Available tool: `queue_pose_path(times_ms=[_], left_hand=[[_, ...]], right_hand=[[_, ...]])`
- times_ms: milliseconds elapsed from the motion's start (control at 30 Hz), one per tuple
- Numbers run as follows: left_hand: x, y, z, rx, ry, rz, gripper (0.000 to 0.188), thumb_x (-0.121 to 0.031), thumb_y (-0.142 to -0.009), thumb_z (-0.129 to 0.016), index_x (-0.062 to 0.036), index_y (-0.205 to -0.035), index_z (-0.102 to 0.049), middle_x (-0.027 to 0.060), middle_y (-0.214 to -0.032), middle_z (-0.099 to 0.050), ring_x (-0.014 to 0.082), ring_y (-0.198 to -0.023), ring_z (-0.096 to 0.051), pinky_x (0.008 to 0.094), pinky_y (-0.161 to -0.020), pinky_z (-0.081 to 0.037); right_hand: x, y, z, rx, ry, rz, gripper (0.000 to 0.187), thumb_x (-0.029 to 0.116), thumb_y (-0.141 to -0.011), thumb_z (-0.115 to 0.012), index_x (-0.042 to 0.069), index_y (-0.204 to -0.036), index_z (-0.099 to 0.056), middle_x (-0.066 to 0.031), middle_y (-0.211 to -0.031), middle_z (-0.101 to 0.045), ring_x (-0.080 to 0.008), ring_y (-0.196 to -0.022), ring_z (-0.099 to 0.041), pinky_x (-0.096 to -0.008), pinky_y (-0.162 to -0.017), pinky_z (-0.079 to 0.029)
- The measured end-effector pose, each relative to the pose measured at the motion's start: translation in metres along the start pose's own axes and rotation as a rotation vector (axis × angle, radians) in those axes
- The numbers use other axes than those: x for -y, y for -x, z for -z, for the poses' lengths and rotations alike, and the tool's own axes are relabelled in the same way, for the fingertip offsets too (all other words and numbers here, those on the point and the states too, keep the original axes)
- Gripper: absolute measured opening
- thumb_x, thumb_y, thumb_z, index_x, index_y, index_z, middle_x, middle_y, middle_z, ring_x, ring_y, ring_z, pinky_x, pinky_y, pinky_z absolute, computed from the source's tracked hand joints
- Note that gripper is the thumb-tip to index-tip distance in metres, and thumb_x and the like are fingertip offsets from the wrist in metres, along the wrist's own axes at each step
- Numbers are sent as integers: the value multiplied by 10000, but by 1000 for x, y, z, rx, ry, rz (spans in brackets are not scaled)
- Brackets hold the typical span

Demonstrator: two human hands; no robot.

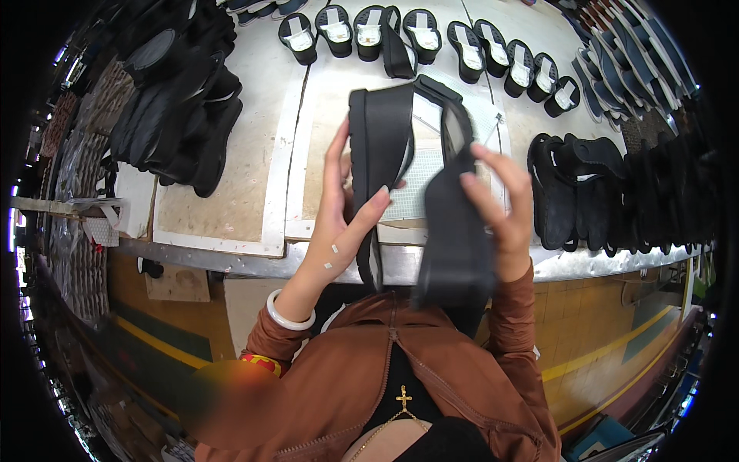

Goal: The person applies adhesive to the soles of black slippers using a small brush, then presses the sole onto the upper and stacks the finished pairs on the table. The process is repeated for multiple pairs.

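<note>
Two hands [345,223] [509,208], fingers curled, grip two black sandals [379,146] [458,239], one in each.

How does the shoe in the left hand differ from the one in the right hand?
The left-hand shoe looks fairly sharp; the right-hand shoe is blurred. The left-hand shoe's broader-looking end points away from the body, while the right-hand shoe's points toward it. Both are black and thick-soled.

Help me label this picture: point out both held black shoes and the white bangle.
Left held shoe [387,132], head view: smooth black side.
Right held shoe [459,231], head view: blurred black surface.
White bangle [282,314], head view: lower curve.
</note>
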State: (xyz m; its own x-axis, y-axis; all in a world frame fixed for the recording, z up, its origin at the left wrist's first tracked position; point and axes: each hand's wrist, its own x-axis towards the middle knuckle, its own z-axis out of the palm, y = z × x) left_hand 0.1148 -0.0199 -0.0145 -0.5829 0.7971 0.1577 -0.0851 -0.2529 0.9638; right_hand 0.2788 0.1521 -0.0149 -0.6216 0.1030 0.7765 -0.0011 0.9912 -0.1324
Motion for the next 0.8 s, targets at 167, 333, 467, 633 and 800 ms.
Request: queue_pose_path(times_ms=[167, 333, 467, 633, 800], left_hand=[[-8, -1, 9, -19, -220, -134, 895, -169, -944, -645, -77, -1650, -102, 202, -1464, -515, 319, -1213, -668, 384, -978, -557], [-15, -1, 5, 37, -250, -86, 901, -194, -933, -655, -62, -1649, -125, 205, -1459, -519, 331, -1212, -667, 381, -973, -551], [-13, 0, 1, 21, -257, -69, 892, -184, -933, -648, -61, -1650, -132, 206, -1431, -535, 312, -1204, -667, 375, -974, -546], [-10, 0, -1, 20, -263, -63, 882, -170, -929, -652, -64, -1649, -154, 197, -1401, -550, 285, -1194, -666, 375, -981, -542], [-7, -1, -2, 32, -271, -64, 867, -140, -931, -655, -64, -1647, -173, 180, -1382, -559, 264, -1185, -664, 372, -995, -534]], right_hand=[[3, 11, 5, -84, -891, -763, 510, 217, -854, -847, -59, -1224, -629, -154, -1118, -741, -205, -1018, -716, -344, -899, -569], [16, 5, -8, -26, -834, -961, 522, 272, -887, -818, -89, -1213, -629, -139, -944, -771, -119, -776, -731, -222, -592, -551], [24, -5, -11, 6, -723, -951, 556, 303, -882, -812, -66, -1262, -643, -133, -885, -779, -94, -680, -704, -214, -532, -504], [30, -10, -6, 90, -666, -950, 523, 349, -888, -791, -78, -1170, -679, -127, -805, -768, -104, -651, -703, -231, -555, -516], [28, -9, -8, 128, -701, -986, 492, 351, -900, -776, -84, -1115, -694, -128, -785, -760, -102, -663, -707, -237, -575, -521]])
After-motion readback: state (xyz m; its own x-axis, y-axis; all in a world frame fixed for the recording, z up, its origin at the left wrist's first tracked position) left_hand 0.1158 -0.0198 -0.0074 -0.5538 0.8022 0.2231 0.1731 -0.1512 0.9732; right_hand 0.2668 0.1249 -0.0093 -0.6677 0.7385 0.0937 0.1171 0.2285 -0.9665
